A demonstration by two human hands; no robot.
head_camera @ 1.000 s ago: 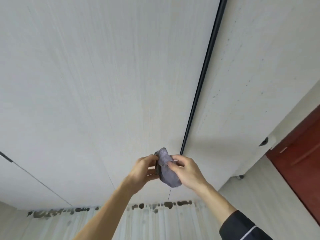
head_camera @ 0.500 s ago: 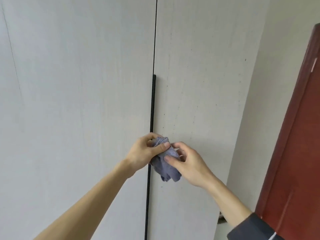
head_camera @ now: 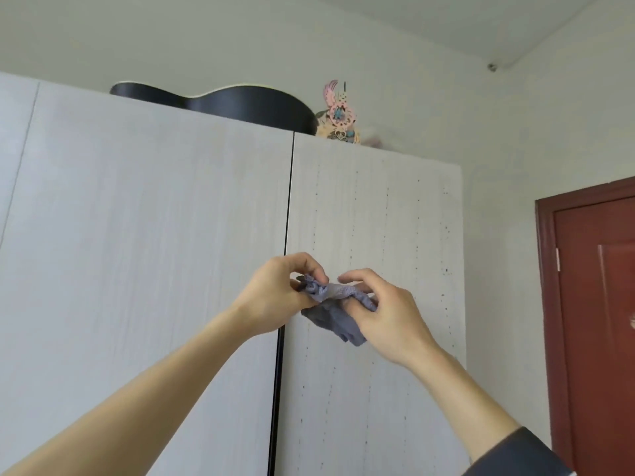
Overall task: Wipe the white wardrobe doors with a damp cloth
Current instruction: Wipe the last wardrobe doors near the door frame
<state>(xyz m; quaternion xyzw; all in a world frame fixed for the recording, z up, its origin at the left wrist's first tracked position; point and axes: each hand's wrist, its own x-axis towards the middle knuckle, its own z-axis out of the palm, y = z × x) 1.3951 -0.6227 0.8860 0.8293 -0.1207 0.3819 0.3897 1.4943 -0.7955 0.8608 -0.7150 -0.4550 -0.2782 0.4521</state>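
Nothing readable from where I stood: no text, labels, brands or numbers. The wardrobe doors [head_camera: 154, 269] carried only dark specks, no print. The pink ornament [head_camera: 338, 115] on top was patterned, but nothing on it read as lettering.

Both hands, left [head_camera: 275, 293] and right [head_camera: 385, 310], pinch a crumpled grey cloth [head_camera: 335, 310] before the white wardrobe doors [head_camera: 154, 235]

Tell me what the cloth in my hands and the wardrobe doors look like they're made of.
The cloth: soft grey-blue textile, maybe knit; it crumples and drapes limply. The wardrobe doors: likely laminated board, matte white with faint vertical grain; core not visible.
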